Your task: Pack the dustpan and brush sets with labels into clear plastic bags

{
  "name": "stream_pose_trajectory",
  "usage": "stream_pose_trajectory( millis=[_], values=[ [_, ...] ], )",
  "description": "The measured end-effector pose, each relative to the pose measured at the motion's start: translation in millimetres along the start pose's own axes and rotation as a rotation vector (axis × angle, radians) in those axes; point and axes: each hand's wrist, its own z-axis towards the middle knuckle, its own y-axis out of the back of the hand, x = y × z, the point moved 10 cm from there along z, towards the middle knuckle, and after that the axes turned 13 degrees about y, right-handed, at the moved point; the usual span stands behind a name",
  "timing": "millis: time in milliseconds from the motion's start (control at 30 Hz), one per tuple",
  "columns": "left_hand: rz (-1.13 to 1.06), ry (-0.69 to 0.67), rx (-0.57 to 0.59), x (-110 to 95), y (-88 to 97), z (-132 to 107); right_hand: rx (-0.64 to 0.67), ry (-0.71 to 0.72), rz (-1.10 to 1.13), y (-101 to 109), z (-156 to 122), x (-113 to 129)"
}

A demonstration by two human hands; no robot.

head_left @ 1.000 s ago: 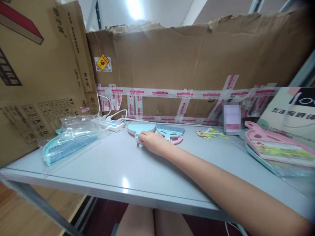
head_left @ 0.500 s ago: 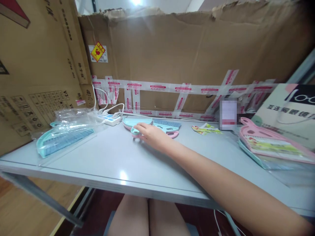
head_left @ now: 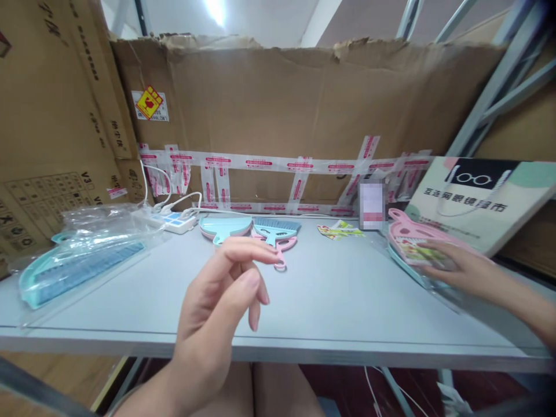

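My left hand (head_left: pixel 217 307) hovers above the front edge of the grey table (head_left: pixel 339 313), fingers loosely bent and apart, holding nothing. Beyond its fingertips lie a teal dustpan (head_left: pixel 226 227) and a teal brush (head_left: pixel 276 230) stacked on pink parts, with a pink handle ring (head_left: pixel 280 264) pointing toward me. My right hand (head_left: pixel 452 267) lies flat on a bagged pink and teal dustpan set (head_left: pixel 408 240) at the right side of the table, fingers stretched over the plastic.
A bagged teal brush set (head_left: pixel 78 263) lies at the left. A white power strip (head_left: pixel 174 222) with cables sits at the back left. A printed leaflet (head_left: pixel 341 230) and a paper bag (head_left: pixel 478 197) are at the back right. Taped cardboard (head_left: pixel 282 116) walls the table.
My right hand left the teal dustpan at the back centre and moved right onto the bagged pink set. My left hand rose into view in front. The view shifted right.
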Motion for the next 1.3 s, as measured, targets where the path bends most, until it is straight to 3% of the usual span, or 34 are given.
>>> stream_pose_trajectory(
  millis=[167,333,467,567,633,700,800,867,933,1033,1100,1200,1300],
  values=[
    [0.018,0.129,0.105,36,-13.3,15,-0.004,-0.038,0.131,-9,-2,26],
    [0.035,0.202,0.126,47,-18.6,26,0.153,-0.108,0.027,-15,6,52],
    [0.050,0.253,0.117,53,-16.3,32,-0.009,-0.307,-0.029,18,-2,35],
    [0.050,0.302,0.108,60,-17.8,36,-0.251,-0.395,-0.026,49,-14,38],
    [0.048,0.362,0.126,67,-23.9,42,-0.430,-0.271,0.011,67,-15,67],
    [0.030,0.470,0.161,80,-33.1,53,-0.555,-0.015,0.104,78,-11,117],
    [-0.073,0.668,0.190,102,-45.1,75,-0.585,0.386,0.329,80,-2,201],
    [-0.183,0.735,0.181,112,-47.5,93,-0.514,0.582,0.474,73,8,251],
    [-0.255,0.706,0.092,117,-35.0,114,-0.378,0.720,0.603,60,20,291],
    [-0.288,0.572,-0.182,122,12.0,134,-0.251,0.801,0.767,45,36,323],
    [-0.285,0.497,-0.318,124,41.8,137,-0.360,0.676,0.902,45,49,312],
    [-0.252,0.449,-0.413,127,66.9,138,-0.533,0.207,1.192,22,65,267],
    [-0.230,0.394,-0.422,126,68.4,140,-0.353,-0.220,1.538,-33,69,254]
  ],
)
